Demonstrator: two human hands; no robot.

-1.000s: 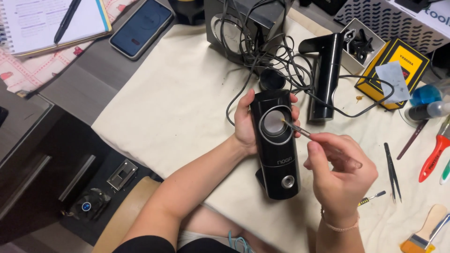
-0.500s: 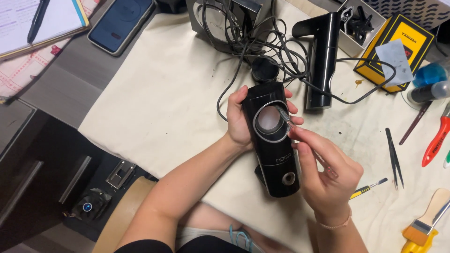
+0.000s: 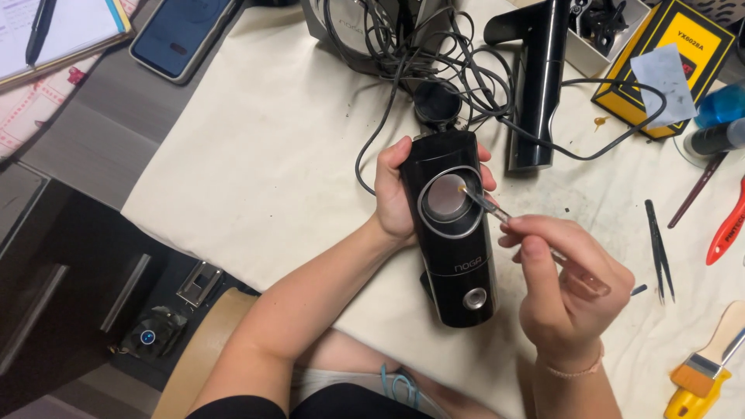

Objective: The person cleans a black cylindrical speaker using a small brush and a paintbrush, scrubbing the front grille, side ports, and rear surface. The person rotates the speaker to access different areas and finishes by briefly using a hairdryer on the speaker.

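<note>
Left hand [image 3: 394, 194] holds speaker [image 3: 454, 233]; right hand [image 3: 566, 291] applies swab [image 3: 483, 203].

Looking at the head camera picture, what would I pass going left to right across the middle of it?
Small fan → left hand → black speaker → thin tool → right hand → black tweezers → red-handled tool.
</note>
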